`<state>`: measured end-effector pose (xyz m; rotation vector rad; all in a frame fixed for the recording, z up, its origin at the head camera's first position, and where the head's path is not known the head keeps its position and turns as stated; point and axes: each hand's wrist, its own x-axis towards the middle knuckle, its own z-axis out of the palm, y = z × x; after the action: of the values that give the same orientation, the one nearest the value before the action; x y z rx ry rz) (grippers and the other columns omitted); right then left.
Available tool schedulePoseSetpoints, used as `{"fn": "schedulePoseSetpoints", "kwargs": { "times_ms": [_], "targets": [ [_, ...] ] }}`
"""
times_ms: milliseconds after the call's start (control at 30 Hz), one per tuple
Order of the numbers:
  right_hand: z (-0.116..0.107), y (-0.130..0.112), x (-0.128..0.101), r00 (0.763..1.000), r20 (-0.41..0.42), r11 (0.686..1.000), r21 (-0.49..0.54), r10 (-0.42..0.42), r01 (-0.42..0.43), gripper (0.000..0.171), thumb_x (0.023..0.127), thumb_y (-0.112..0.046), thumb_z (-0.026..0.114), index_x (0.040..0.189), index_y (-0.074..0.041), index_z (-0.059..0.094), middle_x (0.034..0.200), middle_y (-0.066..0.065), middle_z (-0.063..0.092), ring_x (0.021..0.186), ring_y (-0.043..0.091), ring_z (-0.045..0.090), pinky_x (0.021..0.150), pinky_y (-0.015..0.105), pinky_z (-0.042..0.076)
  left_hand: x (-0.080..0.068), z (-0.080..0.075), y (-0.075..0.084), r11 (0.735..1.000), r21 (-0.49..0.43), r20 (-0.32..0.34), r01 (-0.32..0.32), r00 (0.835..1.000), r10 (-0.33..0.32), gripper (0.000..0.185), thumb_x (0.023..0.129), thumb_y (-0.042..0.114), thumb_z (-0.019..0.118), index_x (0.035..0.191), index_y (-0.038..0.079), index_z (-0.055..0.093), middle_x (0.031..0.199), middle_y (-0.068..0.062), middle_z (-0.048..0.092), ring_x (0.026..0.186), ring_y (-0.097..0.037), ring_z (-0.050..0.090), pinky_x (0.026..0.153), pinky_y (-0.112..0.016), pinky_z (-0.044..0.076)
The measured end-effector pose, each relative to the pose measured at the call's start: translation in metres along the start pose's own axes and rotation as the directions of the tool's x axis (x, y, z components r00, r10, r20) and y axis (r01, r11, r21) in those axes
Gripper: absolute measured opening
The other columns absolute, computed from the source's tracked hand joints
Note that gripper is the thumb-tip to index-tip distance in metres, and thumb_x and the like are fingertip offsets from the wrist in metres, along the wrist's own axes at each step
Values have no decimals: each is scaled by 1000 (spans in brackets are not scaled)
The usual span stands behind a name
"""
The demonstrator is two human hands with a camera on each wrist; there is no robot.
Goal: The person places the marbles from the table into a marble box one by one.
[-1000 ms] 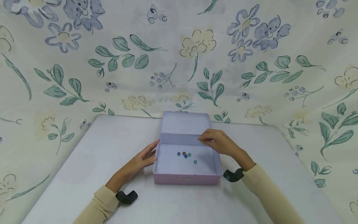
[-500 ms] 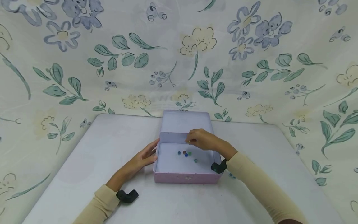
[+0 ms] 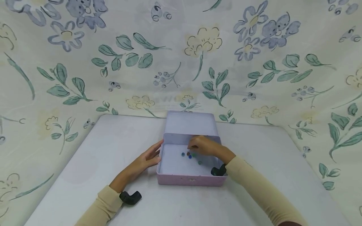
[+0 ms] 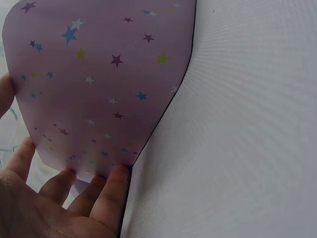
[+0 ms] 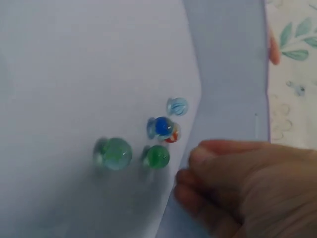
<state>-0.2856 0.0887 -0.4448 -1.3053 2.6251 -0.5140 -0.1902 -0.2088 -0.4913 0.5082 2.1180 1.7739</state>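
Hovering inside the open pink tin box point(image 3: 191, 180), the right hand point(image 3: 204, 146) sits just at 3 o'clock of a small cluster of glass marbles point(image 3: 189, 154) on the box floor, its fingers curled in toward the palm; whether they pinch anything I cannot tell, since the fingertips are hidden from the head camera and blurred at the wrist. From the right wrist view the blue marble point(image 5: 162, 126) rests against a red-and-orange one, with a pale blue marble point(image 5: 177, 106) just beside them, a green marble point(image 5: 157, 155) nearest the fingers point(image 5: 198, 158), and a larger teal marble point(image 5: 115, 153) a little apart. Seen from the head, the cluster runs roughly 9 to 3 o'clock, along the box's long axis. The left hand point(image 3: 145, 159) lies at 9 o'clock of the box, fingers straight and pressed on its star-printed outer wall point(image 4: 99, 84), steadying it on the white table point(image 3: 93, 163). The right hand is clearly the nearer to the marbles
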Motion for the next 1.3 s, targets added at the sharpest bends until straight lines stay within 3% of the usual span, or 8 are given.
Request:
{"fn": "schedulePoseSetpoints", "kwargs": {
  "times_ms": [1133, 1300],
  "targets": [
    [6, 7, -3, 999, 11, 999, -16, 41, -41, 17, 89, -5, 73, 105, -7, 78, 99, 4, 74, 85, 10, 64, 79, 21, 57, 2, 1, 4, 1000, -11, -4, -4, 1000, 4, 69, 104, 19, 50, 161, 33, 13, 170, 0, -1, 155, -42, 2, 118, -68, 18],
    [-1, 5, -3, 998, -3, 997, 39, 64, -63, 20, 90, -4, 71, 109, -6, 77, 101, 5, 74, 86, 10, 64, 81, 20, 57, 2, 2, 3, 1000, -14, 3, 1, 1000, -1, 70, 104, 20, 50, 162, 31, 12, 170, -2, -2, 155, -44, 2, 118, -69, 18]
  ]
}}
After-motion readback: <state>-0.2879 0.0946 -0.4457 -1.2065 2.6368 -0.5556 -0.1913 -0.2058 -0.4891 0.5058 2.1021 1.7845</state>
